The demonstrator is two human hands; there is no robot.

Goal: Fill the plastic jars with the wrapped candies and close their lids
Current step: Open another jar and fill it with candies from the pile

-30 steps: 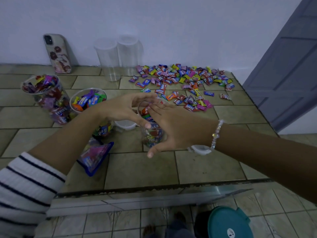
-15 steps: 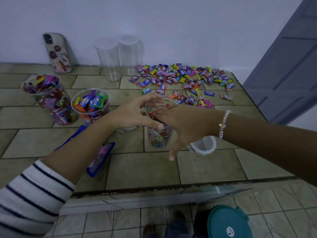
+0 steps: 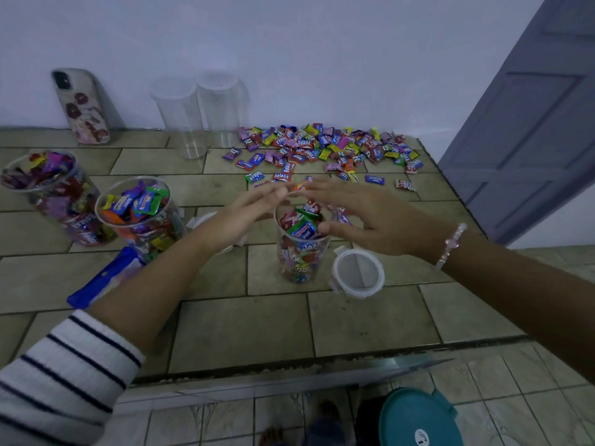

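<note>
Tiled bench [image 3: 241, 323], white wall [image 3: 322, 43], grey door [image 3: 531, 123].
Left hand [image 3: 248, 214] and right hand [image 3: 373, 220], fingers spread, over the candy jar [image 3: 301, 255].

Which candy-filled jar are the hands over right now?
The rightmost filled jar, the only one with a loose lid lying beside it; the left hand and right hand flank its open mouth.

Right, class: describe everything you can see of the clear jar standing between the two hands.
The jar is a round, clear plastic cylinder standing upright on the tiled table, mouth open, no lid on. It is filled to about the rim with wrapped candies in mixed colours. A loose lid lies beside it. The left hand and right hand flank the mouth, fingers extended; blur hides whether they touch it.
</note>
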